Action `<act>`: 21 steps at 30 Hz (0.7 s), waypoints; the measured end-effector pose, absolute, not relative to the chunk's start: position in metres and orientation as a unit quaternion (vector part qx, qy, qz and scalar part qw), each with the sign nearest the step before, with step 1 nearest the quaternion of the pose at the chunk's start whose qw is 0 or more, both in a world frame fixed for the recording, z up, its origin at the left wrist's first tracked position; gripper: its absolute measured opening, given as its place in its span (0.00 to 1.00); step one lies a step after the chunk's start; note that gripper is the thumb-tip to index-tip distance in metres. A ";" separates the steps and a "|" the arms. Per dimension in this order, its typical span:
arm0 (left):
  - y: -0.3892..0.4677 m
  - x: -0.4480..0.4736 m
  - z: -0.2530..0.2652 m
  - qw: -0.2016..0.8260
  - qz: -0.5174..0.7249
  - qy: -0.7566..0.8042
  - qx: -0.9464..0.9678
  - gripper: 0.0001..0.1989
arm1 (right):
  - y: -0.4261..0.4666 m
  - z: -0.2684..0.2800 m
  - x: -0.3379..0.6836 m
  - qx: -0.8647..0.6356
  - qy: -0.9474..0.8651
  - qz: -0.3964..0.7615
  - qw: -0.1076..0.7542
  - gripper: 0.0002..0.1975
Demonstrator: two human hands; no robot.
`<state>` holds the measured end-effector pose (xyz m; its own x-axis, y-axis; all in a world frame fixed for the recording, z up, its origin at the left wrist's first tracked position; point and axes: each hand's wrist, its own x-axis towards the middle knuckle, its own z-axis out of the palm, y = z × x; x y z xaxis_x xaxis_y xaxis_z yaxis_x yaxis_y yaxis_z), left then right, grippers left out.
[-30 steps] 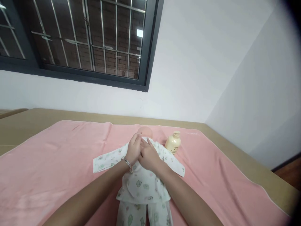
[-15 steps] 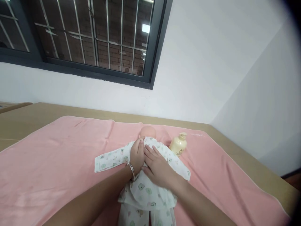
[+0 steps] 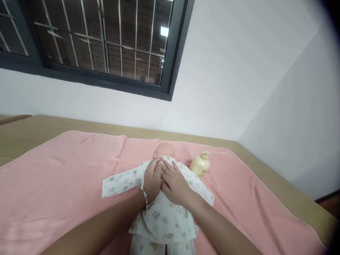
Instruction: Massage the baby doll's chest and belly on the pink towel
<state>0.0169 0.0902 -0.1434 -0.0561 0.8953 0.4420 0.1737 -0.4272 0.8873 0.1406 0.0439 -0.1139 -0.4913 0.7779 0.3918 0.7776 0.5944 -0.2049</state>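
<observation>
Doll point(image 3: 164, 216) kept in place; only hand pose has been changed. A second ago the right hand point(image 3: 175, 184) was tucked against the left hand point(image 3: 153, 177), fingers half hidden; now it has been laid flatter, palm down, fingers straight and slightly parted on the shirt point(image 3: 170, 228). Since half a second ago it has been brought in closer to the left again. Read: contact seems to be kept on the upper torso, with nothing lifted or taken.

Left hand is held turned inward, fingers mostly straight and close together; palm side is hidden, nothing seen gripped. Right hand is opened wide, nothing held. Pressure can't be judged.

Doll is laid lengthwise under both hands, head point(image 3: 164, 150) just beyond the fingertips, trousers point(image 3: 148, 246) nearest the camera. One sleeve point(image 3: 119, 182) is spread out beside the left hand. Pale yellow bottle point(image 3: 200, 165) is stood beyond the right hand, near the doll's shoulder, on pink cloth point(image 3: 77, 170); not touched by either hand.
</observation>
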 end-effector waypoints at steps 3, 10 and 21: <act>0.093 0.017 -0.146 0.289 0.567 0.437 0.636 0.15 | 0.065 -0.117 0.154 -0.466 -0.841 0.008 0.276 0.22; 0.105 0.014 -0.154 0.128 0.527 0.449 0.710 0.17 | 0.060 -0.128 0.155 -0.623 -0.719 -0.069 0.301 0.20; 0.110 0.004 -0.154 0.068 0.438 0.420 0.792 0.17 | 0.069 -0.121 0.162 -0.651 -0.708 -0.002 0.274 0.20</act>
